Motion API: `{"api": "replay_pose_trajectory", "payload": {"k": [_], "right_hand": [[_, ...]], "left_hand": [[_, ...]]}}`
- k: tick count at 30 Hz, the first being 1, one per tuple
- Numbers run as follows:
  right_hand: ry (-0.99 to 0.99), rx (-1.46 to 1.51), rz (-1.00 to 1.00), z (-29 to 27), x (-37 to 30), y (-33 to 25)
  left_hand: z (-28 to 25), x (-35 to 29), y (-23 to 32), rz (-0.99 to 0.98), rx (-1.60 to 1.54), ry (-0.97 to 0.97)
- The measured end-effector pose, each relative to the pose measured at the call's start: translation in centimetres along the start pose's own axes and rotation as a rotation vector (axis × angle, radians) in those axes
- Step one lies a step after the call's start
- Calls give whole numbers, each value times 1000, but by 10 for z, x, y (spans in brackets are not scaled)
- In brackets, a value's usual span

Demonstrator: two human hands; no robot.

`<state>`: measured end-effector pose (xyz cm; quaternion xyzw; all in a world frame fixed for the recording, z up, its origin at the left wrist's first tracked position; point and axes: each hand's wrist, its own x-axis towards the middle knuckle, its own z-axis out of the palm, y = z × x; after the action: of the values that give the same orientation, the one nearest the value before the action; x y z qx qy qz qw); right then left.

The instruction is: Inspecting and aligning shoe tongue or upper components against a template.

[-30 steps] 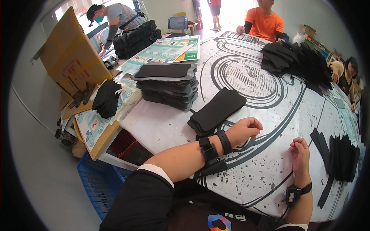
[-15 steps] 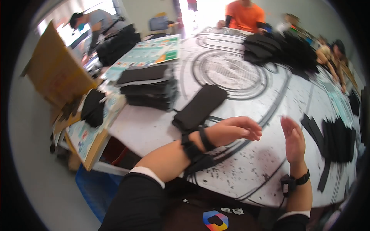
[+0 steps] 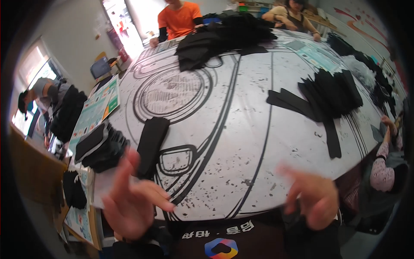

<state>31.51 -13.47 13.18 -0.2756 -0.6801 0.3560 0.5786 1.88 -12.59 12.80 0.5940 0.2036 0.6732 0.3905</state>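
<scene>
My left hand (image 3: 133, 200) is raised over the near left edge of the table, slightly smeared by motion, fingers spread and holding nothing. Just beyond it lies a flat black folded fabric piece (image 3: 154, 140). To its left stands a stack of black and grey fabric pieces (image 3: 101, 149). Above the near edge further right, my right hand (image 3: 314, 197) is open too, its fingers apart and partly blurred. A fanned pile of black fabric strips (image 3: 330, 95) lies on the table beyond that hand, touched by neither hand.
The white table (image 3: 254, 129) bears printed black lines. A large heap of black fabric (image 3: 224, 36) lies at its far side, by a person in orange (image 3: 180, 19). Other people work at the far right, right edge and left. A cardboard box (image 3: 32, 168) stands at left.
The view has swung to the right and levelled. My hands, earlier held close together over the table, are now wide apart near its front edge. The fabric piles look undisturbed.
</scene>
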Motion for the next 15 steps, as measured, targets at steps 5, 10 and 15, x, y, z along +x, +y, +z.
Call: {"api": "replay_pose_trajectory", "payload": {"k": [5,10,15], "right_hand": [[301,-598,-777,-6,20,35],[156,-576,-535,2,78,81],[-172,-68,271,25,92,172]], "left_hand": [[12,24,-24,387,322,209],[-1,67,-90,-2,-184,285],[-36,63,-165,-474,-264,491]]}}
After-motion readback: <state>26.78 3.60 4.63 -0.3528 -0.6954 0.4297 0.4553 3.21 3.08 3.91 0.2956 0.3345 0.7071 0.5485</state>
